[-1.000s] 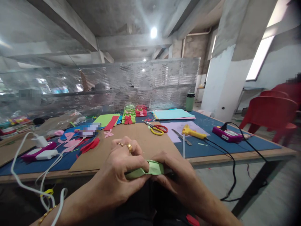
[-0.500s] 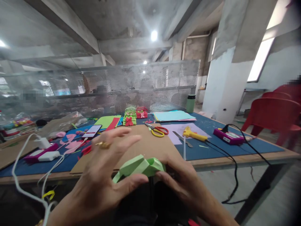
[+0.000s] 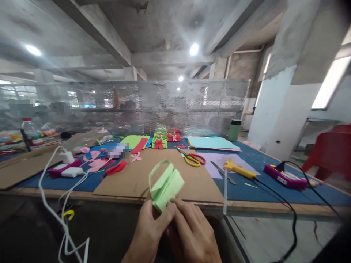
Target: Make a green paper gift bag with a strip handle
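Both of my hands hold a light green paper handbag with a looped handle, tilted above the near edge of the cardboard sheet. My left hand is closed on its lower left side, the thumb pressed near the base. Against the lower right side, my right hand is closed, its fingers bunched together. Their hold hides the bottom of the bag. Beyond it stand finished-looking paper bags, a green one with a red bow and a red one with a pink bow.
Scissors lie on the cardboard's right edge. A knife and a yellow glue gun rest on purple paper. Coloured sheets are stacked behind. White cables hang over the table's left front edge. A green bottle stands at the back right.
The paper bag has been turned so its handle points up and away. My left hand, spread half a second ago, has closed on it. The view has shifted left.
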Tool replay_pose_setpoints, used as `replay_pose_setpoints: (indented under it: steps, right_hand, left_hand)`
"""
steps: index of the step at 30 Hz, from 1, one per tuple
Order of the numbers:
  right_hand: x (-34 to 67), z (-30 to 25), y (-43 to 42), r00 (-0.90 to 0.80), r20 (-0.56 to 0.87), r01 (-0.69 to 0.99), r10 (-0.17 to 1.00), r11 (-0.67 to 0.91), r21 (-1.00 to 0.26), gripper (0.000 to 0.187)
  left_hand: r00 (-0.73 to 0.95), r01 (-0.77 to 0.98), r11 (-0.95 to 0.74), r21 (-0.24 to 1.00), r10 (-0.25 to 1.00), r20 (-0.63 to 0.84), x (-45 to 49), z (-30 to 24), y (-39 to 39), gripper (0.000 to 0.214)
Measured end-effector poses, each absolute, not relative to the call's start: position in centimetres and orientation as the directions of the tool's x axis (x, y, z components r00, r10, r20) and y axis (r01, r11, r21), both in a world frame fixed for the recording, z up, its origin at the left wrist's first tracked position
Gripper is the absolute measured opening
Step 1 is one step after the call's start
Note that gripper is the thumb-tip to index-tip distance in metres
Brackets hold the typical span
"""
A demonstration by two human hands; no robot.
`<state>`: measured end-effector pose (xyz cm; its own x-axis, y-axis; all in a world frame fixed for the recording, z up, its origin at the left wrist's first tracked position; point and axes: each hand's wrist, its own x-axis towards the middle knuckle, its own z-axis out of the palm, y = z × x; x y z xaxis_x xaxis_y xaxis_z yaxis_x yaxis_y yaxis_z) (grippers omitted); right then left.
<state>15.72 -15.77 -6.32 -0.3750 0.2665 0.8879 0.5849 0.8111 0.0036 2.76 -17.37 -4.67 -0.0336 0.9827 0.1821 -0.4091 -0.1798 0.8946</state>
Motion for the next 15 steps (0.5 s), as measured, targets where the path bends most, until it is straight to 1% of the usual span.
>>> replay_pose_setpoints:
  steps: [2,4,7,8,9,12,15]
  right_hand:
    - [15.8,-5.9,-16.3,-0.419,0.869,0.488,0.263,0.872,-0.029,0.045]
    - [16.8,-5.1,-16.8,-0.414,0.869,0.437,0.270,0.897,-0.071,0.041]
    - [19.4,-3.7,-16.8,-0.312,0.884,0.530,0.348,0.836,-0.142,0.036]
    - [20.3,-3.3,-16.5,-0.313,0.874,0.560,0.372,0.815,-0.146,0.037]
    - [20.9,-3.0,-16.2,-0.338,0.856,0.570,0.392,0.808,-0.145,0.038]
    - [21.7,-2.6,-15.0,-0.473,0.771,0.520,0.427,0.842,-0.147,0.039]
    - [21.4,-3.0,-14.3,-0.558,0.708,0.484,0.432,0.863,-0.145,0.036]
  left_hand:
    - [-0.050,-0.450,-0.166,0.877,0.986,0.161,1.8,-4.0,-17.7,0.054]
    - [0.006,-0.456,-0.155,0.876,0.984,0.177,0.7,-3.8,-17.9,0.053]
    - [0.173,-0.387,-0.103,0.916,0.968,0.182,-0.8,-4.0,-18.2,0.049]
    - [0.211,-0.355,-0.096,0.930,0.961,0.179,-1.2,-4.1,-18.4,0.049]
    - [0.240,-0.323,-0.087,0.942,0.956,0.170,-1.4,-4.2,-18.5,0.049]
    - [0.308,-0.263,-0.032,0.964,0.945,0.115,-1.8,-4.5,-19.0,0.053]
    - [0.384,-0.227,0.047,0.973,0.922,0.045,-1.9,-4.6,-19.2,0.053]
